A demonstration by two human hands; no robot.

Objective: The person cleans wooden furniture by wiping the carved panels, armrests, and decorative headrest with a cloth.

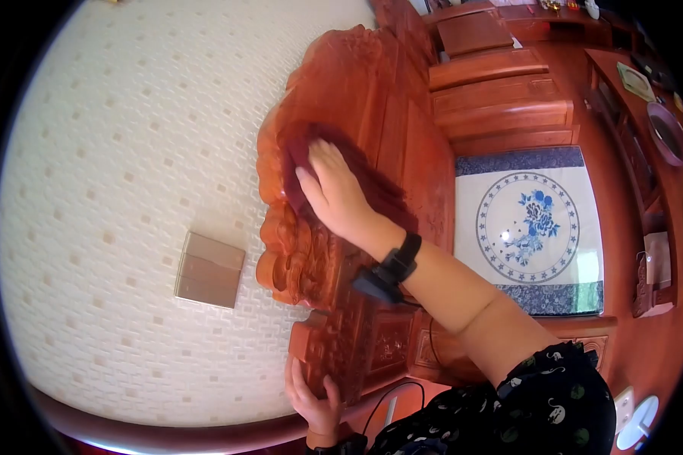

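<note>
My right hand (336,189) lies over a dark red cloth (379,189) and presses it against the carved wooden backrest (349,68) of a reddish-brown bench. The fingertips are slightly blurred, and part of the cloth spreads out past the hand to the right. Lower down, my left hand (311,398) grips the scrolled end of the backrest, its fingers on the wall side and the thumb on the near side. Black bands circle both wrists.
A textured pale wall with a beige switch plate (210,269) runs behind the backrest. On the right, a glass-topped surface (467,220) shows a blue floral pattern. Wooden drawers (501,98), a shelf unit with a purple basin (666,133) and a thin black cable (387,390) are around.
</note>
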